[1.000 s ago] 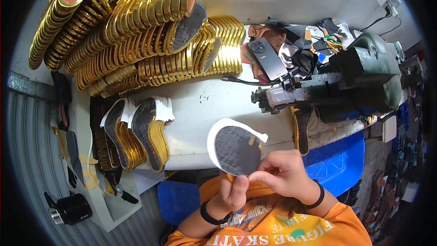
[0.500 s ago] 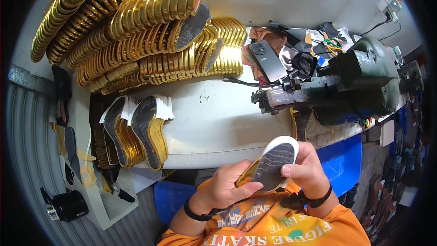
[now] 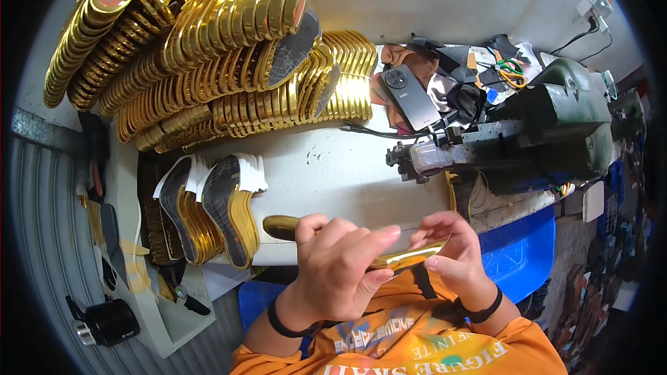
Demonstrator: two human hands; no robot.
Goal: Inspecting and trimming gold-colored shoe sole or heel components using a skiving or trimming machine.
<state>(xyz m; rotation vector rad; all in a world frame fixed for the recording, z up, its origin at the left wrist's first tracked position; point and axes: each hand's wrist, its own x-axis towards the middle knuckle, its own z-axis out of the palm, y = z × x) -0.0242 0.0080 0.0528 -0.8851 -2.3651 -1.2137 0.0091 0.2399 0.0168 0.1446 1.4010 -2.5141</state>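
Between my hands is a gold-edged insole (image 3: 410, 256), now seen nearly edge-on. My left hand (image 3: 333, 267) grips its left part, with bent fingers above and the thumb below. My right hand (image 3: 458, 257) pinches the right end between thumb and fingers. Just left of my left hand, a dark rounded end with a gold rim (image 3: 281, 227) shows; whether it belongs to the held piece I cannot tell. Two short stacks of grey-faced, gold-edged insoles (image 3: 233, 212) with white flaps stand on the table to the left.
Long rows of gold soles (image 3: 236, 7) fill the back left of the white table (image 3: 333, 187). A dark green machine (image 3: 556, 125) stands at right. Behind it lie a phone (image 3: 408, 97), fabric scraps and scissors (image 3: 513, 75). A blue bin (image 3: 517, 250) sits below the table edge.
The insole has tipped from its dark face showing to nearly edge-on. My left hand has risen and turned over it. A dark, gold-rimmed end now shows left of that hand.
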